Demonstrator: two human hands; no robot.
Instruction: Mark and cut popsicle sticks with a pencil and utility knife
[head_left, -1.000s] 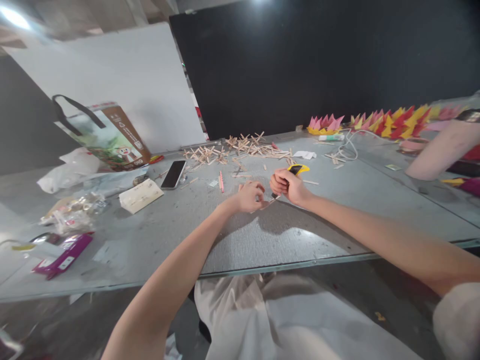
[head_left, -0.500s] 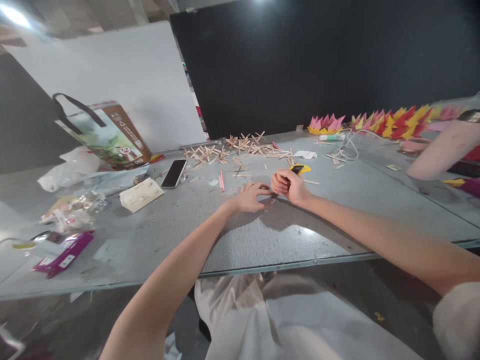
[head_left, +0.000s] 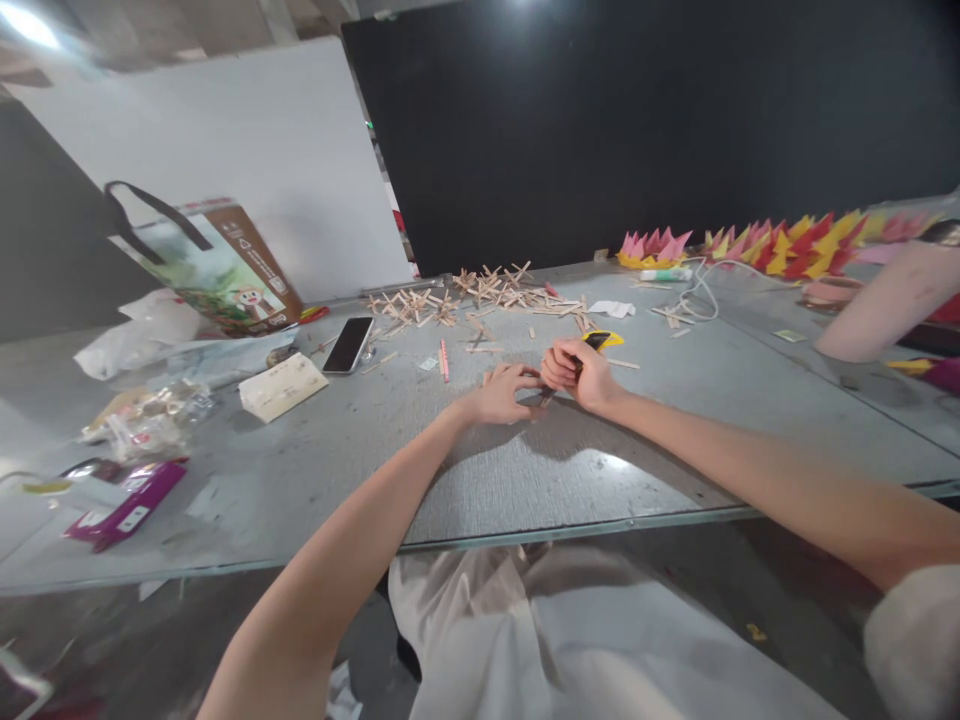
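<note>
Utility knife (head_left: 598, 341), yellow and black, sits in the right hand (head_left: 577, 372), fingers (head_left: 556, 371) curled tight round its handle, blade end angled down toward the left hand (head_left: 504, 393) at mid tabletop (head_left: 675, 420). Left hand fingers (head_left: 517, 377) are bent and bunched close together, tips down on the tabletop right beside the blade tip; whatever they pin is too small to tell. Hands nearly touching. Both forearms bare, reaching in from the near edge.

Just beyond the hands: loose wooden sticks (head_left: 480, 349) and one pink stick (head_left: 443, 360). Farther back, a pile of stick crosses (head_left: 465, 292). Black phone (head_left: 349, 346) lies flat left of the pile, a pale flat box (head_left: 283, 387) near it. Far left: paper bag (head_left: 214, 265) with dark strap, tipped over, clear plastic wrappers (head_left: 150, 412), purple packet (head_left: 124, 503) near the front edge. Right rear: white cable (head_left: 694, 295), a glue stick (head_left: 664, 274), a row of pink, red and yellow folded paper shapes (head_left: 780, 245) along the back. Another person's arm (head_left: 877, 305) rests at far right, well apart.
</note>
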